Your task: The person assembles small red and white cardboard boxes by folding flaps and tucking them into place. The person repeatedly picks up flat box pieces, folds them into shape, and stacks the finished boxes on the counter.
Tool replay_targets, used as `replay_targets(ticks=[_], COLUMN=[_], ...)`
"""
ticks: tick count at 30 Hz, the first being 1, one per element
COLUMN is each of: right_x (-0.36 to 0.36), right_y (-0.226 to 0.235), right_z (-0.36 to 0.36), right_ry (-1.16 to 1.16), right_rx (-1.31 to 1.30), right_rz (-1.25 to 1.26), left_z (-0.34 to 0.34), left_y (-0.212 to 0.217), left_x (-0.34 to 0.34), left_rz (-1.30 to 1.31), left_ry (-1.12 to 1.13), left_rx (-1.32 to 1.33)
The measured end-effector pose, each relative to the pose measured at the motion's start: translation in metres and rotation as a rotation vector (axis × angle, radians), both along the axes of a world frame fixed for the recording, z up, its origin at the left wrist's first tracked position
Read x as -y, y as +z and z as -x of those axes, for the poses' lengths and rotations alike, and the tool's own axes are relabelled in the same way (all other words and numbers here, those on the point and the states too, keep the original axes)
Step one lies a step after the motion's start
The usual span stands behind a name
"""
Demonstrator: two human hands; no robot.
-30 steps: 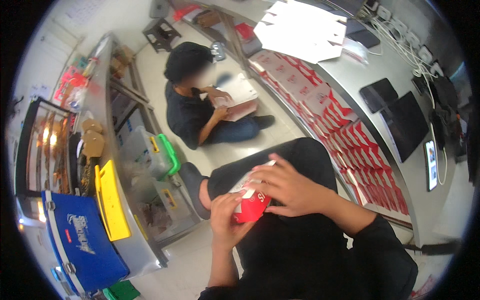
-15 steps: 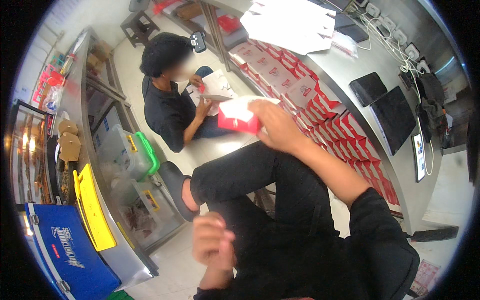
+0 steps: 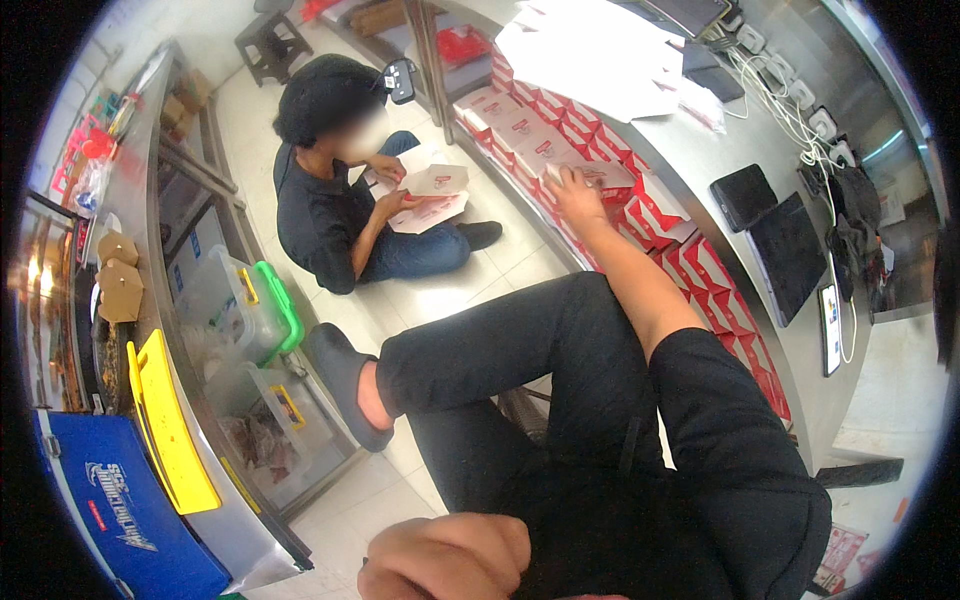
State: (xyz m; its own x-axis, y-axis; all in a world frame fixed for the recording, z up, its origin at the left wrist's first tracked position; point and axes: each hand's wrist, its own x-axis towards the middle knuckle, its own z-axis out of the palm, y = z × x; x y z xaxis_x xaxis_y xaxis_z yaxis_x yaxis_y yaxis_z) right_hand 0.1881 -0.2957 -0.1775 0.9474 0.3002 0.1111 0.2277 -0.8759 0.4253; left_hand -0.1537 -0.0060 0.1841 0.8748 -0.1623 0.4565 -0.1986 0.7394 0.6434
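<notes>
My right hand (image 3: 578, 200) reaches out to the stacked boxes under the counter. Its fingers are closed on a red-and-white folded paper box (image 3: 612, 180) at the top of the rows. Packed around it stand several like boxes (image 3: 540, 150), white on top with red sides. Near the lower edge, in front of my body, is my left hand (image 3: 445, 553). Its fingers are curled together and nothing shows in them.
A co-worker (image 3: 325, 190) sits on the floor holding a white and red carton (image 3: 435, 185). Flat white sheets (image 3: 590, 60), black tablets (image 3: 790, 255), a phone (image 3: 830, 328) and cables lie on the steel counter. Left are a yellow board (image 3: 172, 425) and blue cooler (image 3: 125, 500).
My right hand has carried the red-and-white box rightward and away, onto the stacked rows. My left hand has dropped toward the lower edge. The co-worker's carton now stands more opened out.
</notes>
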Motion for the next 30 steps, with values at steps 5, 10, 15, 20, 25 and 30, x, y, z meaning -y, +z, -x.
replay_targets(ticks=[5, 10, 15, 20, 25, 30], right_x=[0.014, 0.018, 0.028, -0.003, -0.049, -0.031], right_y=[-0.025, -0.044, -0.045, 0.011, 0.156, 0.232], right_z=[-0.002, -0.007, -0.004, 0.016, 0.058, 0.04], right_ry=[-0.098, -0.266, -0.251, -0.082, 0.228, 0.226], right_rx=[-0.055, -0.134, -0.134, -0.002, 0.252, 0.585], right_rz=[-0.081, 0.151, 0.144, -0.291, -0.711, -0.69], left_z=[-0.005, -0.001, -0.011, 0.018, 0.0, 0.015], left_y=[-0.003, 0.006, -0.013, 0.009, -0.007, 0.016], left_x=[0.008, 0.006, -0.004, 0.017, -0.005, 0.025], left_rz=[0.085, 0.095, -0.024, 0.101, -0.093, 0.063], left_ry=[0.106, 0.027, -0.042, 0.116, -0.101, 0.18], left_rx=[0.088, 0.048, 0.335, 0.053, 0.371, 0.263])
